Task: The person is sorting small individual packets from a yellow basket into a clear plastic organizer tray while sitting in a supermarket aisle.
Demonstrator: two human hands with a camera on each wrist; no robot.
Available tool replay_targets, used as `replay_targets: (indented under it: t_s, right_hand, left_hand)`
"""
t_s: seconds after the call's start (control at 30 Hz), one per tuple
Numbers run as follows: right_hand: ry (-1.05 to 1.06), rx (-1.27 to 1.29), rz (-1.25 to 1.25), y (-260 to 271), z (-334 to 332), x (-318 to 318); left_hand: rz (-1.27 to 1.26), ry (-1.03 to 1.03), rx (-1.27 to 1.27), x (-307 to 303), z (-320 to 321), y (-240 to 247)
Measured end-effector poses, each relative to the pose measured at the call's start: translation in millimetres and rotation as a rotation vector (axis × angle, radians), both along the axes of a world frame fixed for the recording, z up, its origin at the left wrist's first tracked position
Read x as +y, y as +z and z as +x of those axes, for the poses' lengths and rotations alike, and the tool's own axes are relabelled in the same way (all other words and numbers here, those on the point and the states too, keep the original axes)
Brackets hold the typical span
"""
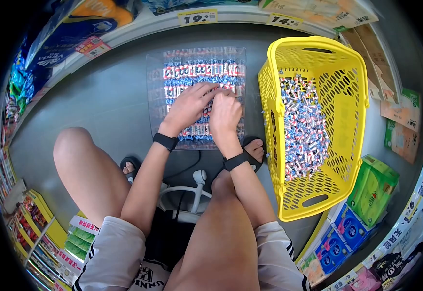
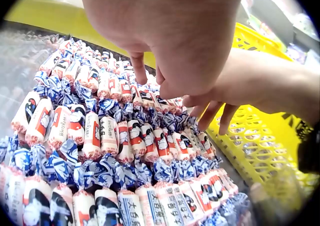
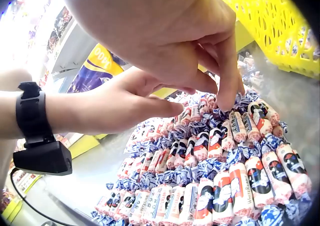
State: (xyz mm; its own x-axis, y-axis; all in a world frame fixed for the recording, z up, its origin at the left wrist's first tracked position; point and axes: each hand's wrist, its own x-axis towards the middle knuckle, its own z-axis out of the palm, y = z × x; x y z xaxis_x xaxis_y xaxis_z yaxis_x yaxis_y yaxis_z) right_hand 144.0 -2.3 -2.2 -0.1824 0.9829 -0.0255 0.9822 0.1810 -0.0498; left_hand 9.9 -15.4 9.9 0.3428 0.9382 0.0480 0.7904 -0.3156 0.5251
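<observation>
Perhaps your left hand point(image 1: 188, 107), fingers extended, risked brushing candies point(image 1: 199, 71) askew; whether your right hand point(image 1: 225, 115) pinched any was unclear.

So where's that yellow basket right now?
In the head view, the yellow basket is at the person's right, between the clear box of wrapped candies and a green pack by the shelf.

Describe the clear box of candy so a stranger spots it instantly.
On the gray floor, just left of the yellow basket, find the clear box beneath the left hand and right hand. Its wrapped candies lie in neat rows; the basket's are a jumbled heap.
</observation>
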Motion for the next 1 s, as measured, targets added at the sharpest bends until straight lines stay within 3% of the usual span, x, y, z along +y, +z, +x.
replay_targets:
  t_s: [0.13,0.37,0.43,0.73,1.0]
  right_hand:
    - [-0.088,0.180,-0.141,9,1,-4]
    - [-0.042,0.199,-0.112,12,3,-8]
    - [-0.053,0.307,-0.162,10,5,-8]
    - [-0.031,0.399,-0.154,3,11,-16]
    - [-0.026,0.334,-0.170,9,13,-17]
  left_hand:
    - [-0.050,-0.017,0.065,0,3,2]
    - [-0.011,-0.028,0.097,-5,3,-10]
    - [-0.022,-0.033,0.101,-5,3,-11]
    - [-0.036,-0.009,0.114,-13,9,-10]
    - [-0.055,-0.023,0.138,-13,12,-6]
